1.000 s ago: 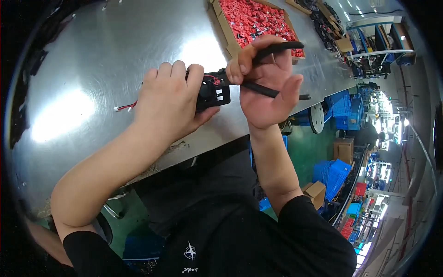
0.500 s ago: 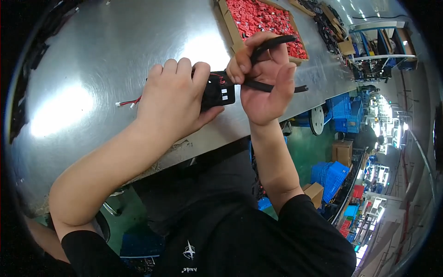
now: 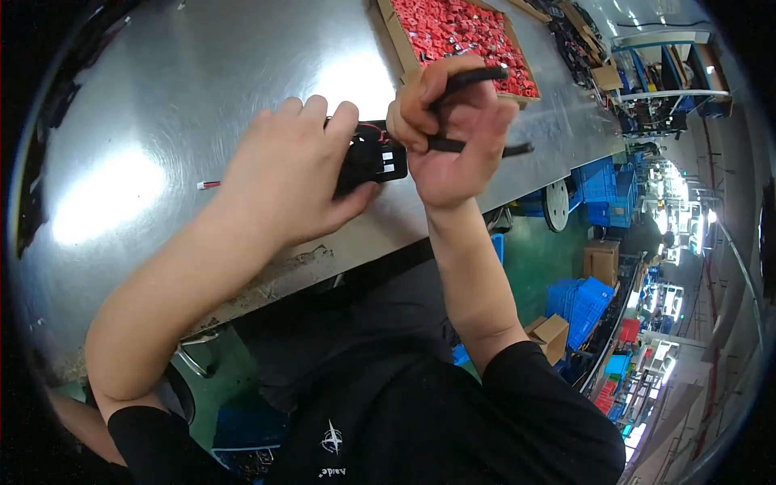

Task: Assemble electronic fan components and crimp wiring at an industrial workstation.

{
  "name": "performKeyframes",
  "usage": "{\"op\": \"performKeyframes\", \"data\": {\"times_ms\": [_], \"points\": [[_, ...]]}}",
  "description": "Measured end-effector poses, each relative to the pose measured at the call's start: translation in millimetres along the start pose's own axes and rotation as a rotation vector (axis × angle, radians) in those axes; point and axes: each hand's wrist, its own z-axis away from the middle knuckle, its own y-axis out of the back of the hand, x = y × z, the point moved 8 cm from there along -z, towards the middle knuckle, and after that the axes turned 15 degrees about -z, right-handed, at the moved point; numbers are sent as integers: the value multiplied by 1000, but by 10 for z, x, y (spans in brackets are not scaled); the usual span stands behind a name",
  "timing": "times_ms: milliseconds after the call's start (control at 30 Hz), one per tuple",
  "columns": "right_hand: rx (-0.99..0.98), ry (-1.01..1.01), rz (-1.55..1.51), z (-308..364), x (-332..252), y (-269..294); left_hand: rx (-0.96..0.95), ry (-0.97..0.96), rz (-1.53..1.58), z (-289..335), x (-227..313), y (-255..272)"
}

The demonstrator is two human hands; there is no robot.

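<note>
Metal surface [image 3: 234, 73]; far-right carton [image 3: 394, 40] of red parts [image 3: 453, 28]; left hand [image 3: 283, 158] and right hand [image 3: 453, 133], fingers half-curled over central black module [image 3: 369, 158] and round black-handled tool [image 3: 473, 77] respectively; red wire [image 3: 378, 128], which a slipping tool could nick.

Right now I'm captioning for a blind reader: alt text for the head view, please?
A person's left hand grips a black device, while their right hand holds a black-handled tool beside it. Beyond them on the metal table is a cardboard tray of red parts.
</note>
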Motion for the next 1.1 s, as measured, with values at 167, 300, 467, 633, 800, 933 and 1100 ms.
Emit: {"op": "performKeyframes", "data": {"times_ms": [167, 300, 467, 633, 800, 933, 1100], "points": [[69, -111, -387, -162, 109, 197, 9, -158, 2, -69, -136, 33], [88, -205, -498, -278, 220, 290, -9, -176, 52, -77, -175, -35], [-28, -345, -639, -325, 272, 268, -66, -180, 71, -99, -176, -32], [-112, -259, -681, -266, 150, 316, -71, -173, 102, -114, -188, -30], [-141, -202, -651, -263, 60, 290, -314, -113, 72, -114, -226, -148], [-120, -212, -601, -248, 129, 199, -310, -106, 79, -119, -226, -148], [-120, -246, -554, -228, 219, 165, -78, -163, 117, -101, -205, -64]]}}
